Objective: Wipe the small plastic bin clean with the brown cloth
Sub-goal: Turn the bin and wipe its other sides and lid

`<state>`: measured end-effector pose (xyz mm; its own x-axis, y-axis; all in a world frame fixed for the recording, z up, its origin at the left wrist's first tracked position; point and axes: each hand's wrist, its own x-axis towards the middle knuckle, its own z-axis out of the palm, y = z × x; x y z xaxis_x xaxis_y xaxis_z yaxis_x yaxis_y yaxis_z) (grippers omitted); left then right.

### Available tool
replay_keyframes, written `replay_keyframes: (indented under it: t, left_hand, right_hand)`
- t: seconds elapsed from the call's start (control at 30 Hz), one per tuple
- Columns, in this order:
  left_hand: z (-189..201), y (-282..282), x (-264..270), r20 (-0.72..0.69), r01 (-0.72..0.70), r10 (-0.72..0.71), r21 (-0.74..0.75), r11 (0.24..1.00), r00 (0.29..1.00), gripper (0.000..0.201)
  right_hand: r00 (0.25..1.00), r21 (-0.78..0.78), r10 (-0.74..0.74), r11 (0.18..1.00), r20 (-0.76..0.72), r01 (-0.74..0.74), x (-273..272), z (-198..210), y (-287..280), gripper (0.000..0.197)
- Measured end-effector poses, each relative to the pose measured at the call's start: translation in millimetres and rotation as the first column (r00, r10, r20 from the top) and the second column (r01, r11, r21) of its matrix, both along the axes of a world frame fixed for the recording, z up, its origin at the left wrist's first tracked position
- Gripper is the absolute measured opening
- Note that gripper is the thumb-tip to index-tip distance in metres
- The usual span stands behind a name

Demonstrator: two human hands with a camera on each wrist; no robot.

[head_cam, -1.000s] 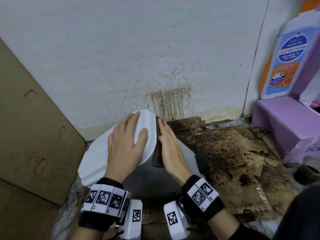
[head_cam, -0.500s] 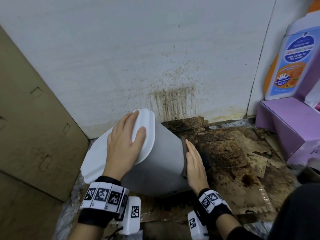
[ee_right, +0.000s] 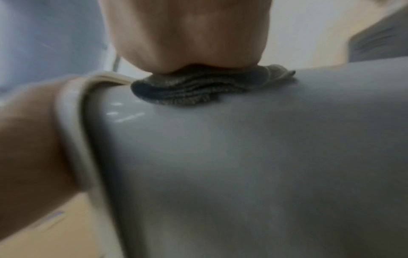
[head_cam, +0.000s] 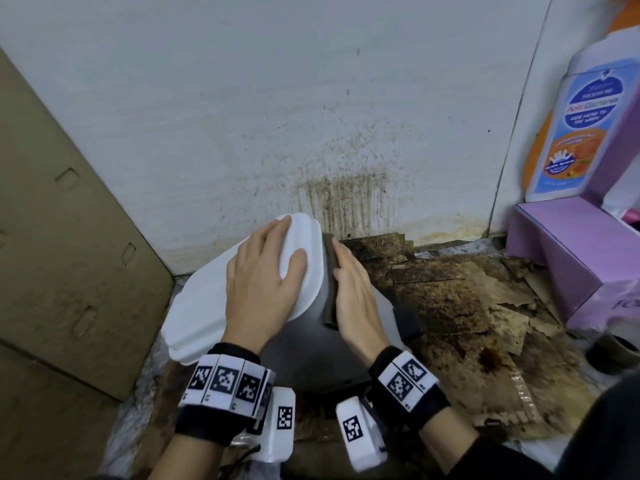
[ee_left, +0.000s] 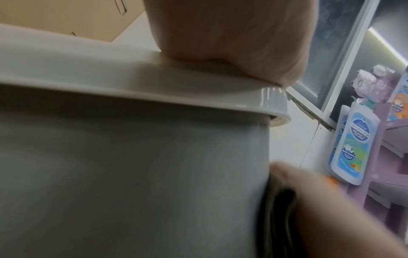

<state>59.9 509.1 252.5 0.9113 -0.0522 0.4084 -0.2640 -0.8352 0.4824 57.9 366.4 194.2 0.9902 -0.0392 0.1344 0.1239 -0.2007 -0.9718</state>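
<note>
A grey plastic bin with a white lid leans tilted on the stained floor in the head view. My left hand lies flat on the lid, fingers spread. With straight fingers, my right hand presses the folded brown cloth against the bin's upper side, just under the lid's rim. The right wrist view shows the cloth bunched under my palm on the grey wall. In the left wrist view my palm sits on the lid rim.
A dirty white wall rises right behind the bin. A cardboard panel leans at the left. Stained cardboard scraps cover the floor to the right, where a purple box and a wash bottle stand.
My right hand slid the cloth down the bin's right side, then back up to just under the lid. The left hand stayed on the lid.
</note>
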Motion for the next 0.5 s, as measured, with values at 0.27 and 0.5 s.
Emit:
replay_keyframes:
  t: [0.27, 0.5]
  left_hand:
    - [0, 10, -1, -0.005, 0.009, -0.01, -0.034, 0.999, 1.0, 0.059]
    - [-2, 22, -3, 0.002, 0.016, -0.016, -0.088, 0.996, 1.0, 0.055]
  right_hand:
    - [0.987, -0.045, 0.065, 0.997, 0.15, -0.059, 6, -3, 1, 0.049]
    - [0.994, -0.12, -0.035, 0.992, -0.107, 0.022, 20, -62, -39, 0.048]
